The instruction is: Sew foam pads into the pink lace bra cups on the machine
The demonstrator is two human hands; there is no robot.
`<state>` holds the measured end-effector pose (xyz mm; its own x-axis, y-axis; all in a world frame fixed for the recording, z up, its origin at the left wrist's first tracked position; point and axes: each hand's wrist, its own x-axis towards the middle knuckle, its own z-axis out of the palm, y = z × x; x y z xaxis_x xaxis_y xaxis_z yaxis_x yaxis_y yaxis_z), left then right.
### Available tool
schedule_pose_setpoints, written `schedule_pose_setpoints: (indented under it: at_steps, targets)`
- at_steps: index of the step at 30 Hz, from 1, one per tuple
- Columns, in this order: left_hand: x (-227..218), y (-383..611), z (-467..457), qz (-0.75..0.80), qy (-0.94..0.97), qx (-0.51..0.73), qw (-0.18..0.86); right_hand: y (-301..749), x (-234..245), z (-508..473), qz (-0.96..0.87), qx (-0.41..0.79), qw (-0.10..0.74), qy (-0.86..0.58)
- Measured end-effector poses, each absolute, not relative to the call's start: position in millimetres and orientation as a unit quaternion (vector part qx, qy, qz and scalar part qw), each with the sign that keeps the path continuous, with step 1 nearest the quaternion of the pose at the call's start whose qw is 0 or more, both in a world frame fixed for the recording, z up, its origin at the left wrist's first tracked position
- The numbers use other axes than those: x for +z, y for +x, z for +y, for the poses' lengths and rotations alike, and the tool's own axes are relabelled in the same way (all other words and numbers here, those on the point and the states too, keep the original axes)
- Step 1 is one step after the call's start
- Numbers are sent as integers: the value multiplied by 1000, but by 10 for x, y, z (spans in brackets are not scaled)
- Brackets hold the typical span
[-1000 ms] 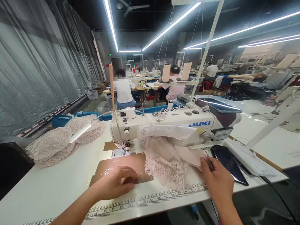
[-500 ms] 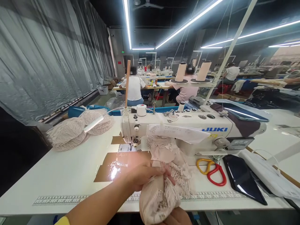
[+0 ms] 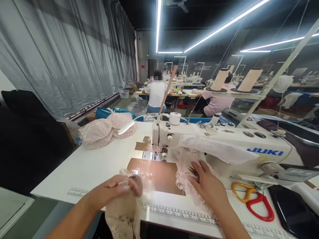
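Observation:
In the head view my left hand [image 3: 117, 187] is closed on a beige lace piece [image 3: 123, 212] that hangs over the table's front edge. My right hand [image 3: 209, 182] lies over a heap of beige lace [image 3: 185, 166] beside the sewing machine [image 3: 194, 132]. Dark pointed thread snips [image 3: 193, 172] show between its fingers, partly hidden by the hand. A brown plate [image 3: 159, 176] on the table lies between both hands, in front of the needle area.
Yellow-and-red-handled scissors [image 3: 259, 205] and a dark glossy object [image 3: 289, 209] lie at right. Stacked lace cups [image 3: 97, 132] sit on the table's left. Thread cones [image 3: 219, 79] stand above the machine. Co-workers sit further back.
My hands have separated: the left has moved left with the lace piece, and the right has come up to the lace heap, now with thread snips. The view has swung left.

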<state>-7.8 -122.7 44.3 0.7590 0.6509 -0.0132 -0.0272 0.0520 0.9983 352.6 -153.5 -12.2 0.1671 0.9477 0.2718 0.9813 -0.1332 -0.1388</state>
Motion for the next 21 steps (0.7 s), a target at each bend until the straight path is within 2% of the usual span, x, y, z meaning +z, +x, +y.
schedule_pose_setpoints:
  at_steps: [5, 11, 18, 21]
  targets:
    - [437, -414, -1089, 398, 598, 300, 627, 3591, -164, -1606, -666, -44, 91, -739]
    - [393, -681, -931, 450, 582, 352, 579, 3739, -213, -1943, -653, -37, 67, -754]
    - [207, -727, -735, 446, 509, 407, 614, 4038, -182, -2104, -683, -3, 150, -715]
    - [218, -676, -766, 414, 518, 403, 631, 4023, -96, -2125, -664, -25, 235, -710]
